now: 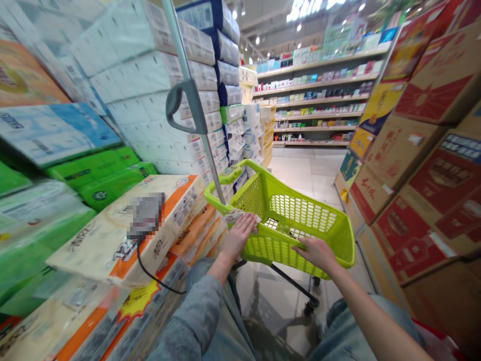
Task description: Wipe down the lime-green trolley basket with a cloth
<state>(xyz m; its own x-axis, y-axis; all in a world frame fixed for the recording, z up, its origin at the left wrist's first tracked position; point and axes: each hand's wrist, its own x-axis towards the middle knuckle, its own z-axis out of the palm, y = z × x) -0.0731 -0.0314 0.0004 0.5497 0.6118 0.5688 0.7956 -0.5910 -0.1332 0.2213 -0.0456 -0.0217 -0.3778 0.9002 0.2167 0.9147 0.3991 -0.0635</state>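
A lime-green plastic shopping cart (308,200) with perforated walls stands in front of me. My left hand (242,230) presses a crumpled, pale patterned cloth (233,215) onto the near rim, close to the handle end. Its fingers lie together over the cloth and hide part of it. Farther along the same rim, my right hand (317,253) grips the edge, fingers curled over the inside. A metal pole (212,163) with a grey loop handle (188,108) rises from the handle end of the cart.
At left, tissue packs (128,225) are stacked, with a pixelated grey object (148,215) and black cable (150,273) on top. Cartons (424,185) line the right side. Beyond the cart, tiled floor (304,160) leads to stocked shelves (315,95).
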